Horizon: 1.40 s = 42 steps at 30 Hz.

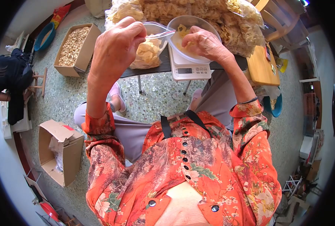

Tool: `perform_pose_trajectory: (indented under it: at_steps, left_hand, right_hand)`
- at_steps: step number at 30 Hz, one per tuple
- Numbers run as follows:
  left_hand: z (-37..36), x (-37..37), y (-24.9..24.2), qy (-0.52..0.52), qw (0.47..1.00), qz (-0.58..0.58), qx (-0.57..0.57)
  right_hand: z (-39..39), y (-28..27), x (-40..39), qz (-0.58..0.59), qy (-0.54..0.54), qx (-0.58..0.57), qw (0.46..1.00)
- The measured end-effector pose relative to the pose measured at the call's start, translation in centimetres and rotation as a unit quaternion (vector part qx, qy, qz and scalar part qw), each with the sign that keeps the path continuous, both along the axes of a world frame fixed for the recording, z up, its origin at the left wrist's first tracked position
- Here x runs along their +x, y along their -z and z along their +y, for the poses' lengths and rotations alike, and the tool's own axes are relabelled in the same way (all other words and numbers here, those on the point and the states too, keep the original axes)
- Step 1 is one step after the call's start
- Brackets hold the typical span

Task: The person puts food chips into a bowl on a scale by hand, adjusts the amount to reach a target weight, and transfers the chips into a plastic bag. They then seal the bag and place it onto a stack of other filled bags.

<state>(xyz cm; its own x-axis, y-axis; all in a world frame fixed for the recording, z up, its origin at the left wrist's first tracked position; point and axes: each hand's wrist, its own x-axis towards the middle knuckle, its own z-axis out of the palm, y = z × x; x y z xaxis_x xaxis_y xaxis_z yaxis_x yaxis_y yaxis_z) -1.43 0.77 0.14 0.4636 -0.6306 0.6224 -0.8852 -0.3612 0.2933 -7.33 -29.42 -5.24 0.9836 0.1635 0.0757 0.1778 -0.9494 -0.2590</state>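
My left hand is closed on the upper edge of a clear zip bag, which contains pale yellow dried slices and has its mouth spread wide. My right hand reaches into a translucent plastic bowl, its fingers bent together and their tips hidden. A few dried yellow slices lie in the bowl beside those fingers. Under the bowl is a white kitchen scale with a lit display, too small to read surely.
Filled bags of dried slices are piled across the table's back. A wooden stool stands to the right. On the floor at left are a carton of brown chips and another open carton with plastic inside.
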Motion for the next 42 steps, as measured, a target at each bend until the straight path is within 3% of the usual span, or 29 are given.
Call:
perform_pose_trajectory:
  at_steps: [3, 6, 7, 9, 17, 19, 20, 22, 23, 27, 30, 37, 40, 42]
  left_hand:
    - [0.1, 0.2, 0.0, -0.002, 1.000, -0.004, -0.002]
    - [0.1, 0.1, 0.1, 0.000, 1.000, 0.003, -0.005]
    - [0.1, 0.0, 0.1, -0.003, 1.000, 0.005, -0.006]
    - [0.0, 0.0, 0.1, -0.005, 1.000, 0.005, -0.007]
    - [0.1, 0.3, 0.1, 0.005, 1.000, 0.005, -0.006]
    - [0.0, 0.3, -0.1, 0.012, 1.000, 0.005, -0.007]
    - [0.0, 0.3, -0.2, 0.018, 1.000, 0.007, -0.007]
    - [0.1, 0.3, -0.1, 0.019, 1.000, 0.007, -0.008]
    - [0.0, 0.4, -0.1, 0.021, 1.000, 0.007, -0.009]
    - [0.1, 0.4, -0.1, 0.017, 1.000, 0.006, -0.007]
    - [0.1, 0.4, 0.0, 0.015, 1.000, 0.004, -0.008]
    - [0.0, 0.2, 0.0, 0.009, 1.000, 0.004, -0.011]
    - [0.1, 0.3, 0.1, 0.006, 1.000, -0.001, -0.013]
    - [0.0, 0.5, 0.2, 0.015, 1.000, 0.005, -0.021]
  right_hand:
    - [-1.3, 0.1, 0.7, -0.049, -0.010, 0.089, 0.995]
    - [-2.4, -1.3, 0.0, -0.061, 0.022, 0.247, 0.967]
    - [-2.4, -1.5, -0.2, -0.061, 0.021, 0.246, 0.967]
    - [-2.4, -1.6, -0.5, -0.017, 0.047, 0.411, 0.910]
    - [-2.7, -1.9, -0.7, -0.043, 0.073, 0.487, 0.869]
    - [-2.7, -1.8, -0.8, -0.064, 0.090, 0.570, 0.814]
    - [-2.9, -1.3, -0.7, -0.064, 0.090, 0.569, 0.815]
    - [-3.1, -0.4, -0.5, -0.105, 0.090, 0.425, 0.895]
    - [-2.9, -0.7, -0.5, -0.105, 0.090, 0.424, 0.895]
    - [-2.2, -2.1, -0.8, -0.132, 0.072, 0.480, 0.864]
    - [-2.5, -3.3, -1.0, -0.107, 0.072, 0.577, 0.806]
    - [-3.0, -3.7, -1.0, -0.140, 0.045, 0.611, 0.778]
    - [-1.7, -4.1, -1.0, -0.176, 0.101, 0.564, 0.800]
    - [0.4, -5.1, -1.0, -0.191, 0.080, 0.577, 0.790]
